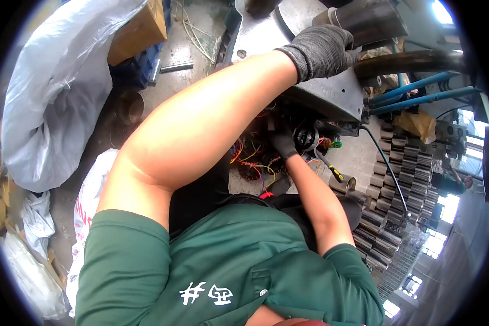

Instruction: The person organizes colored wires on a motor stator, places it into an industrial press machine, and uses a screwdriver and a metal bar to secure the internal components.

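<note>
My left hand (323,53), in a dark grey knit glove, reaches across to the upper right with its fingers curled. It is against a dark metal cylinder (370,23) on top of the grey metal machine housing (331,95); whatever its fingers grip is hidden. Below the housing, my right hand (283,140), in a dark glove, reaches into a shaded space among coloured wires (266,168). Its fingers are lost in the shadow. Close to it are a round, black-and-silver part (306,136) and a small green part (337,144). A screwdriver (336,173) with a yellow-and-black handle lies nearby.
Many metal cylinders (388,195) stand in rows at the right. Blue pipes (424,99) and a thick dark pipe (413,64) cross at upper right. Left are a large plastic bag (54,98), a cardboard box (141,32), a blue crate (130,73) and a metal rod (176,67).
</note>
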`<action>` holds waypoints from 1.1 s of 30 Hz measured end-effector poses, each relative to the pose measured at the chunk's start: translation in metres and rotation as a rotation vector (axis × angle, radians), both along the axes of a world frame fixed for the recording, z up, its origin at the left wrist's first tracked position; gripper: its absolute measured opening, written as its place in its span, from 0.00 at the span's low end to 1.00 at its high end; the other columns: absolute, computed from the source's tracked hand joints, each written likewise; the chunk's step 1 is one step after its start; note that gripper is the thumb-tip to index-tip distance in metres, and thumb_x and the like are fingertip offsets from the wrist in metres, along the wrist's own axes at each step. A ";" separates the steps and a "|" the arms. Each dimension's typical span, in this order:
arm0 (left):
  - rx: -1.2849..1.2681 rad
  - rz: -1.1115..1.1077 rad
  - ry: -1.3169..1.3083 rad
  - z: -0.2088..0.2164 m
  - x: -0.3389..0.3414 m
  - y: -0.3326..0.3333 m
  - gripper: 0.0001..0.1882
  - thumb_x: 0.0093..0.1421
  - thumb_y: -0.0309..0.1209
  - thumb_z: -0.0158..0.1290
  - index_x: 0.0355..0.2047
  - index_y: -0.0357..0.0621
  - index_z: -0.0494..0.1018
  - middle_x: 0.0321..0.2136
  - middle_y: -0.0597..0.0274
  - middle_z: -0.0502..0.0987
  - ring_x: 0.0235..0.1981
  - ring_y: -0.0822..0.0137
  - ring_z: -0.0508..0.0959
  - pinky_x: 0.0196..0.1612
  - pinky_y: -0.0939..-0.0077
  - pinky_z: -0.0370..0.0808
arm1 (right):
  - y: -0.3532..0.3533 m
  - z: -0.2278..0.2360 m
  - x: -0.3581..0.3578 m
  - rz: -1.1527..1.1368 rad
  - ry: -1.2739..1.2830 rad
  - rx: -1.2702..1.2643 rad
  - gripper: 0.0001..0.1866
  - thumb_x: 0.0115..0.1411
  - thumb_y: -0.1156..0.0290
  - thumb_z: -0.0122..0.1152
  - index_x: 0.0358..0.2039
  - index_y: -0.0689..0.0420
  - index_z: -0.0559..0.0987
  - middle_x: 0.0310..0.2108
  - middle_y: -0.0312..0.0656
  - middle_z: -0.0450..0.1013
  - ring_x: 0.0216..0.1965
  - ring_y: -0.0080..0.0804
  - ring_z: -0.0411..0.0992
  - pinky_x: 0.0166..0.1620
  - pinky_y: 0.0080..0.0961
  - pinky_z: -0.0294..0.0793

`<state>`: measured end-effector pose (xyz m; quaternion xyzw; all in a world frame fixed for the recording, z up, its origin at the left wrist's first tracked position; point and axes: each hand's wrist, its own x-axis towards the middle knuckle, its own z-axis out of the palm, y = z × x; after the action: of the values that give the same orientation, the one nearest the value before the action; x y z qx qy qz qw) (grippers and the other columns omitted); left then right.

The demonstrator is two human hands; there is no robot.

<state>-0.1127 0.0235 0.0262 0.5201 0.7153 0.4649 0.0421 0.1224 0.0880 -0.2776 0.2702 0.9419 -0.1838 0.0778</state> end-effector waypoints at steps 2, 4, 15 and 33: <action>0.011 -0.035 -0.005 0.009 0.005 0.002 0.24 0.70 0.50 0.50 0.42 0.40 0.82 0.32 0.50 0.84 0.38 0.56 0.85 0.51 0.60 0.80 | -0.018 0.083 0.010 -0.408 0.186 -0.423 0.29 0.63 0.64 0.60 0.64 0.58 0.71 0.59 0.53 0.72 0.60 0.46 0.71 0.62 0.41 0.71; -0.028 -0.095 -0.085 0.018 0.015 0.001 0.23 0.70 0.50 0.51 0.44 0.41 0.81 0.34 0.50 0.84 0.39 0.56 0.85 0.51 0.60 0.80 | -0.010 0.122 0.039 -0.713 0.336 -0.903 0.29 0.60 0.68 0.63 0.62 0.56 0.73 0.50 0.42 0.78 0.51 0.37 0.76 0.56 0.38 0.76; -0.010 -0.161 -0.091 0.006 0.043 0.010 0.21 0.66 0.47 0.57 0.43 0.38 0.79 0.35 0.48 0.83 0.39 0.52 0.84 0.46 0.60 0.79 | 0.029 0.286 0.054 -0.561 0.980 -1.502 0.23 0.65 0.60 0.55 0.55 0.60 0.76 0.54 0.48 0.77 0.57 0.44 0.75 0.63 0.48 0.73; -0.118 -0.581 -1.259 -0.011 0.142 -0.006 0.24 0.71 0.41 0.54 0.59 0.36 0.68 0.44 0.58 0.78 0.41 0.73 0.78 0.47 0.74 0.78 | 0.047 0.326 0.074 -0.746 1.508 -1.668 0.21 0.66 0.61 0.55 0.53 0.60 0.78 0.44 0.46 0.81 0.46 0.42 0.79 0.57 0.41 0.78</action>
<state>0.0294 0.0176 0.0157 0.3187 0.4110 0.6082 0.5997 0.1962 0.1354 0.0480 0.2176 0.2019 -0.8655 -0.4034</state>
